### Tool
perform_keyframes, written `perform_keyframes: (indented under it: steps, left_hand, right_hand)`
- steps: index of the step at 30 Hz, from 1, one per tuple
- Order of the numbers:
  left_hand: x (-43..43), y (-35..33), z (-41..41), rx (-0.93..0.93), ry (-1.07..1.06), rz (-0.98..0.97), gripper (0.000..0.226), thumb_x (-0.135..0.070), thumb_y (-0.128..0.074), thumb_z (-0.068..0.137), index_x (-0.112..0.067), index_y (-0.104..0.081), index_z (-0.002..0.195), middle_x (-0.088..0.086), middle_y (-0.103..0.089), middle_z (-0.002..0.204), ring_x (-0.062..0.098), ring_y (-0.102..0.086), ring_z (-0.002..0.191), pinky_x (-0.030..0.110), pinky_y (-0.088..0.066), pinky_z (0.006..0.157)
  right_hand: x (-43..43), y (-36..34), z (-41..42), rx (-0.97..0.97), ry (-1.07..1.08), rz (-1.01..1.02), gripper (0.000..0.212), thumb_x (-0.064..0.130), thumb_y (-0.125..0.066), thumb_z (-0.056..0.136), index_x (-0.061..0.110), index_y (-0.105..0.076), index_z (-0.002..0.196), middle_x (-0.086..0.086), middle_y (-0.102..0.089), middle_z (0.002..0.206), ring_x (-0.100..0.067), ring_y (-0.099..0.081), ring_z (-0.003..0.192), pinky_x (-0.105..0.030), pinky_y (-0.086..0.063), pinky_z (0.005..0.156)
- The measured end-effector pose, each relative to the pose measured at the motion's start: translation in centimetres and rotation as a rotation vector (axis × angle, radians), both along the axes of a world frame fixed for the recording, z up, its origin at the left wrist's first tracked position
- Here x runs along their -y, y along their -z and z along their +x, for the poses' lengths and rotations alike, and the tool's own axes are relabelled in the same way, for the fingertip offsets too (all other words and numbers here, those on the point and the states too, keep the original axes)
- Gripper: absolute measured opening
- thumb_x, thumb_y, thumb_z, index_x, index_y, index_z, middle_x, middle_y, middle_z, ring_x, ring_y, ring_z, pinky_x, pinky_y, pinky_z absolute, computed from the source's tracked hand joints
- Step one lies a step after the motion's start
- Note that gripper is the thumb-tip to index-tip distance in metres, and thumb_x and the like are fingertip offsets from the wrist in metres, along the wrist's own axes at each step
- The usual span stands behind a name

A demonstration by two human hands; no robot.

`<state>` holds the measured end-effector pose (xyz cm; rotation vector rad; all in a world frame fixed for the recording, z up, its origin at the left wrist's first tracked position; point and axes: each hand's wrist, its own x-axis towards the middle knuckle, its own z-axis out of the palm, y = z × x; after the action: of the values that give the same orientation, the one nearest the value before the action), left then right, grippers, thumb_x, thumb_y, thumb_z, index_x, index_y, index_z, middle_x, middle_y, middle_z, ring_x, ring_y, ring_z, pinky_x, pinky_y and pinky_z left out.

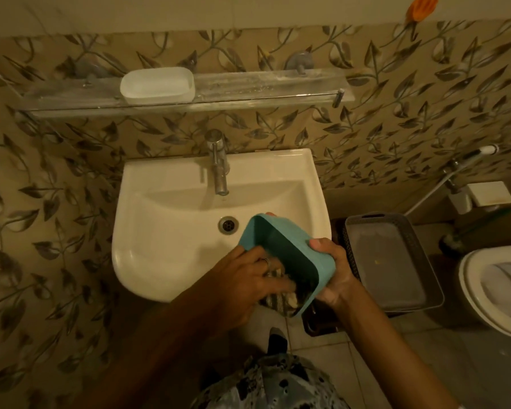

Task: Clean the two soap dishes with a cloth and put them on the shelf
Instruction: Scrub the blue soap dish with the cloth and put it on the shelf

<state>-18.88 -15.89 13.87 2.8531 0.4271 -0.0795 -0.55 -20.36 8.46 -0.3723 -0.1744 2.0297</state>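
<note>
A teal soap dish (pixel 281 249) is held tilted over the front right rim of the sink, its hollow facing me. My right hand (pixel 334 273) grips its right edge from outside and below. My left hand (pixel 248 278) presses a striped cloth (pixel 278 299) into the dish's near end; the cloth is blurred and mostly hidden by my fingers. A white soap dish (pixel 157 85) stands upright on the glass shelf (pixel 248 87) above the sink, left of the shelf's middle.
The white sink (pixel 165 231) with a chrome tap (pixel 219 163) is fixed to the leaf-patterned wall. A grey basket (pixel 396 261) sits on the floor to the right, then a toilet (pixel 496 284). The shelf's right half is bare glass.
</note>
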Motion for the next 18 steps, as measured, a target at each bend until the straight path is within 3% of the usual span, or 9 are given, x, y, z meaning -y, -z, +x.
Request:
perform_keyframes:
  steps: [2, 5, 7, 9, 11, 13, 15, 18]
  left_hand:
    - [-0.8, -0.3, -0.7, 0.004, -0.001, 0.091, 0.045, -0.014, -0.069, 0.061, -0.031, -0.069, 0.103, -0.002, -0.071, 0.103, 0.019, -0.067, 0.091, 0.029, -0.051, 0.065]
    - [-2.9, -0.9, -1.7, -0.074, -0.037, 0.175, 0.056, -0.012, -0.087, 0.037, -0.029, -0.073, 0.089, 0.001, -0.072, 0.098, 0.021, -0.068, 0.09, 0.034, -0.051, 0.063]
    - [-3.0, -1.8, -1.3, -0.122, -0.105, 0.229, 0.042, -0.015, -0.085, 0.041, -0.024, -0.072, 0.08, 0.002, -0.071, 0.091, 0.022, -0.066, 0.087, 0.036, -0.047, 0.061]
    - [-1.9, -2.2, -0.3, -0.166, -0.222, 0.232, 0.029, -0.023, -0.074, 0.061, -0.016, -0.069, 0.088, 0.008, -0.068, 0.102, 0.027, -0.059, 0.098, 0.041, -0.045, 0.074]
    - [-0.5, -1.7, 0.7, -0.224, -0.33, 0.091, 0.041, -0.029, -0.053, 0.08, -0.013, -0.057, 0.117, 0.011, -0.049, 0.131, 0.03, -0.037, 0.121, 0.042, -0.032, 0.092]
    - [0.5, -1.5, 1.5, -0.227, -0.363, -0.093, 0.048, -0.024, -0.049, 0.084, -0.013, -0.045, 0.13, 0.007, -0.037, 0.139, 0.026, -0.025, 0.126, 0.038, -0.027, 0.095]
    - [0.9, -1.8, 1.9, -0.169, -0.418, -0.259, 0.043, -0.013, -0.047, 0.086, -0.01, -0.045, 0.129, 0.008, -0.04, 0.135, 0.027, -0.029, 0.125, 0.038, -0.034, 0.097]
    - [-0.1, -3.2, 2.4, -0.087, -0.565, -0.631, 0.018, 0.001, -0.044, 0.091, 0.009, -0.053, 0.105, 0.023, -0.055, 0.117, 0.037, -0.05, 0.111, 0.034, -0.044, 0.086]
  right_hand:
    - [-0.1, -0.4, -0.2, 0.103, -0.044, 0.077, 0.06, 0.022, -0.066, 0.08, 0.012, -0.05, 0.136, -0.016, -0.067, 0.117, -0.028, -0.065, 0.103, -0.038, -0.055, 0.088]
    - [-0.5, -0.3, -0.8, 0.232, -0.017, 0.074, 0.081, 0.026, -0.077, 0.064, 0.024, -0.046, 0.14, -0.012, -0.063, 0.118, -0.025, -0.061, 0.099, -0.038, -0.051, 0.085]
    - [-0.9, -0.2, -1.4, 0.262, 0.033, 0.072, 0.086, 0.025, -0.08, 0.059, 0.024, -0.047, 0.139, -0.013, -0.062, 0.117, -0.026, -0.061, 0.097, -0.039, -0.052, 0.082]
    - [-1.4, -0.5, -1.8, 0.309, 0.112, 0.088, 0.087, 0.026, -0.078, 0.059, 0.022, -0.046, 0.139, -0.015, -0.059, 0.119, -0.028, -0.06, 0.097, -0.04, -0.052, 0.081]
    - [-2.1, -0.8, -1.8, 0.338, 0.228, 0.063, 0.089, 0.027, -0.078, 0.056, 0.017, -0.046, 0.139, -0.015, -0.06, 0.117, -0.027, -0.063, 0.094, -0.038, -0.055, 0.077]
    - [-2.7, -0.8, -1.5, 0.35, 0.323, 0.031, 0.084, 0.022, -0.072, 0.062, 0.011, -0.043, 0.14, -0.013, -0.06, 0.113, -0.024, -0.065, 0.089, -0.033, -0.057, 0.072]
    - [-3.1, -0.9, -1.4, 0.405, 0.349, 0.057, 0.064, 0.016, -0.052, 0.073, 0.012, -0.045, 0.137, -0.011, -0.058, 0.115, -0.024, -0.063, 0.093, -0.033, -0.055, 0.074]
    - [-3.4, -0.7, -1.4, 0.441, 0.376, 0.11, 0.057, 0.014, -0.044, 0.076, 0.017, -0.048, 0.132, -0.009, -0.062, 0.115, -0.023, -0.066, 0.094, -0.035, -0.057, 0.076]
